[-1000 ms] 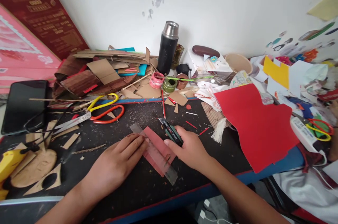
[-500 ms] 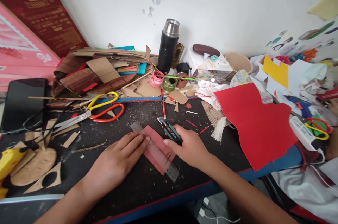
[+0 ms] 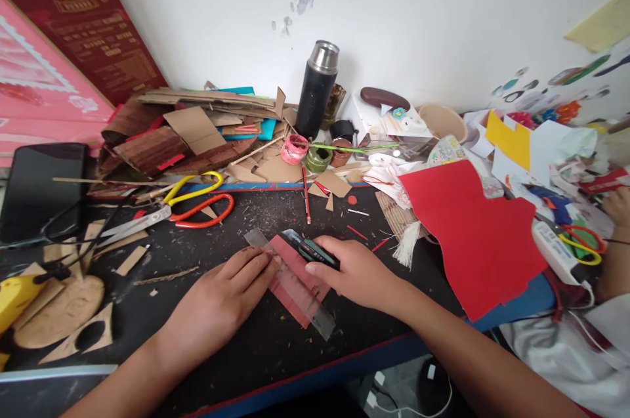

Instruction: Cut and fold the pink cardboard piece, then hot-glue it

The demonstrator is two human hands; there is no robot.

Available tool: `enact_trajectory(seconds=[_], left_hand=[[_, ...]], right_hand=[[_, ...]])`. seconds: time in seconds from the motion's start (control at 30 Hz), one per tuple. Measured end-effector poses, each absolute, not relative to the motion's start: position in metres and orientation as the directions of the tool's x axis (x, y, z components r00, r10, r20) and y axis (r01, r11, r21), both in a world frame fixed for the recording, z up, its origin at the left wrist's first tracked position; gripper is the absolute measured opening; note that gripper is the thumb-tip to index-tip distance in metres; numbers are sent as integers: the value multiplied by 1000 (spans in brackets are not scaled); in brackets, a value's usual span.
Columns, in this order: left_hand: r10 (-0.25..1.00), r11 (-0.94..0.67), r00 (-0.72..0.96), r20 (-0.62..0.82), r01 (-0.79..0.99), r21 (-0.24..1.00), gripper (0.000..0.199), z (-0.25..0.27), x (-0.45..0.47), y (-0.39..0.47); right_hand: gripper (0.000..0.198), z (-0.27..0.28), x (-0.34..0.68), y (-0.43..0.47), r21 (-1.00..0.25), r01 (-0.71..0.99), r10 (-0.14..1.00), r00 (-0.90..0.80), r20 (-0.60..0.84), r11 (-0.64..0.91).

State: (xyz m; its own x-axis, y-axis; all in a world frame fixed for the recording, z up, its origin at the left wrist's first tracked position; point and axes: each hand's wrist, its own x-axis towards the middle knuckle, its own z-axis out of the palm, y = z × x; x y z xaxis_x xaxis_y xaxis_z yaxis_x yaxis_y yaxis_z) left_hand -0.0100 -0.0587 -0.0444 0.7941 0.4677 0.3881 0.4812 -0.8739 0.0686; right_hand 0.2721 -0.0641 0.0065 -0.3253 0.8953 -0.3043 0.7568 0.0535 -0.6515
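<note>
My left hand (image 3: 229,290) lies with outstretched fingers across the upper part of a clear plastic ruler (image 3: 317,316), pressing it down. Under the ruler is a reddish-pink rectangular piece of card (image 3: 290,254), set at a slant on the dark tabletop. My right hand (image 3: 357,273) is closed around a dark green utility knife (image 3: 315,250). Its blade points up and left, over the card's top edge beside the ruler; whether the tip touches the card I cannot tell. A red pencil (image 3: 306,198) lies just beyond the knife.
Large scissors (image 3: 197,208), a phone (image 3: 42,195) and cardboard scraps lie left. At the back stand a black flask (image 3: 315,93) and small paint jars (image 3: 317,159). A big red sheet (image 3: 477,234) overhangs the right edge. Another person's hand (image 3: 617,211) shows far right.
My right hand has lowered the knife and tipped its blade down towards the card's top edge. My left hand stays on the ruler. The view has shifted slightly.
</note>
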Motion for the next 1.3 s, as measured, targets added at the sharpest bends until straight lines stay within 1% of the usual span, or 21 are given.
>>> enact_trajectory(seconds=[0.2, 0.37, 0.47, 0.63, 0.77, 0.9, 1.0, 1.17, 1.3], left_hand=[[467, -874, 790, 398, 480, 72, 43, -44, -9, -59], [454, -872, 788, 416, 489, 26, 41, -41, -5, -59], [446, -871, 789, 422, 491, 4, 42, -40, -4, -59], [447, -877, 789, 421, 479, 34, 41, -41, -6, -58], [433, -880, 792, 430, 476, 10, 41, -41, -5, -58], [435, -875, 786, 440, 485, 0, 42, -40, -3, -59], [446, -869, 780, 438, 495, 3, 42, -41, -2, -59], [456, -867, 777, 435, 499, 18, 42, -41, -2, -60], [449, -876, 782, 433, 481, 40, 43, -42, -5, -57]], right_hand=[[13, 12, 270, -61, -631, 771, 876, -362, -318, 90], [12, 20, 266, -59, -653, 753, 849, -394, -351, 79], [13, 22, 264, -58, -640, 761, 849, -402, -342, 103], [16, 21, 263, -58, -584, 796, 851, -412, -327, 161], [19, 23, 266, -59, -538, 826, 847, -400, -350, 168], [27, 26, 269, -59, -510, 839, 832, -413, -371, 189], [33, 28, 268, -60, -451, 858, 821, -432, -373, 247], [31, 36, 258, -59, -340, 889, 799, -435, -415, 307], [29, 42, 251, -56, -299, 899, 787, -429, -444, 321]])
